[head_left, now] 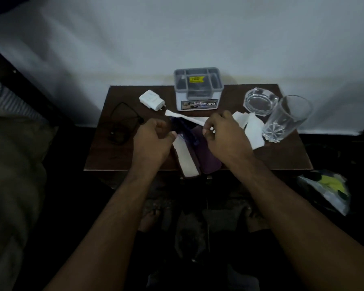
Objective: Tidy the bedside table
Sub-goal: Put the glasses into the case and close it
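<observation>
At the centre of the frame I am holding a strip of white tissue [187, 118] stretched between my two hands, above the bedside table [118, 156]. My right hand [223, 133], just right of centre, pinches one end of the strip between thumb and fingertips. My left hand [153, 139], just left of centre, has its fingers curled inward, but I cannot tell whether it grips the strip or the dark blue thing [182, 128] beneath it.

I judge the tissue to be very light, limp and easy to tear, so it wants a gentle pinch at a folded edge or corner, not a pull.

Under my hands lies an open purple case [206, 162] with a pale lining [185, 160], overhanging the table's near edge. More crumpled white tissue [252, 131] lies to the right of my right hand. Further right stands a tall clear drinking glass [286, 118], with a clear glass ashtray [261, 101] just behind it; both look fragile.

At upper centre sits a grey organiser box [198, 89] with divided compartments. Left of it lies a white charger plug [151, 100], and further left a coiled black cable [122, 122].
</observation>
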Tool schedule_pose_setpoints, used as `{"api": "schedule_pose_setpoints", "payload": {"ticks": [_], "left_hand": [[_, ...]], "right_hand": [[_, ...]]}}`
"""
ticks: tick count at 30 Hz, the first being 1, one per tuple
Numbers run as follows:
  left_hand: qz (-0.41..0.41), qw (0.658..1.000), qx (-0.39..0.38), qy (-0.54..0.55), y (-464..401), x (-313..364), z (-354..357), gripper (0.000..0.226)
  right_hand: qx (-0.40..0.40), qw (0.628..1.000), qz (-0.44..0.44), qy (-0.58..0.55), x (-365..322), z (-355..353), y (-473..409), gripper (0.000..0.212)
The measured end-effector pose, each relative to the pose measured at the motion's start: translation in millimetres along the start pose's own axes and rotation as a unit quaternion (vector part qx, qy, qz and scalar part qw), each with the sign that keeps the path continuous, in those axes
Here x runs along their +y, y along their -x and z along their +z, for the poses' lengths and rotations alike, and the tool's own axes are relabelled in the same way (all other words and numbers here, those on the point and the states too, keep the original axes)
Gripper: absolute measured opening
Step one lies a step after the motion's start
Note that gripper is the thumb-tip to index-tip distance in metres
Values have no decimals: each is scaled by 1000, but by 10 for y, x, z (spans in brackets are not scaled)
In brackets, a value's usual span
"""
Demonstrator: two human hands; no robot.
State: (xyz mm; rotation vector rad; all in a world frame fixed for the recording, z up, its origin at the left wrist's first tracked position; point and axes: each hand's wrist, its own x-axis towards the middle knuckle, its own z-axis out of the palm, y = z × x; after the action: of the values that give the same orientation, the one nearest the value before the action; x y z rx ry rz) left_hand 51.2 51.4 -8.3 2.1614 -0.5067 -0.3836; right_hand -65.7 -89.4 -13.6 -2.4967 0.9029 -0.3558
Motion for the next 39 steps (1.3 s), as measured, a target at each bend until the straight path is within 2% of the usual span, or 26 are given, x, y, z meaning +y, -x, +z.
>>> {"api": "schedule_pose_setpoints", "payload": {"ticks": [4,9,12,16,19,24,27,30,33,36,39], "left_hand": [[-1,1000,-11,-16,-15,-53,14,38],[-20,996,-46,-70,-58,-70,74,42],[-44,995,-58,-71,-73,-67,103,40],[-79,989,-110,-52,-73,-85,162,54],[-95,983,-154,-32,-30,-90,227,62],[-133,978,-161,-20,-60,-66,225,43],[-164,973,-161,-21,-71,-90,162,31],[-183,967,-177,-13,-22,-83,155,30],[-219,959,-178,38,10,-29,203,35],[-206,963,-173,26,4,-10,286,39],[-196,967,-155,38,-31,-31,290,31]], "right_hand": [[-11,1000,-22,2,-23,108,-13,2],[-25,999,-21,-12,-67,206,-70,8],[-25,998,-49,-24,-101,240,-107,14],[-81,995,-65,-6,-101,300,-138,26],[-113,992,-52,9,-112,337,-161,27],[-81,995,-30,-45,-116,281,-207,18],[-60,992,0,-111,-86,227,-199,32],[-84,989,12,-120,-61,210,-179,27],[-87,987,18,-137,-44,220,-153,27],[-89,981,24,-171,-57,197,-147,26],[-62,980,30,-185,-57,163,-151,18]]}}
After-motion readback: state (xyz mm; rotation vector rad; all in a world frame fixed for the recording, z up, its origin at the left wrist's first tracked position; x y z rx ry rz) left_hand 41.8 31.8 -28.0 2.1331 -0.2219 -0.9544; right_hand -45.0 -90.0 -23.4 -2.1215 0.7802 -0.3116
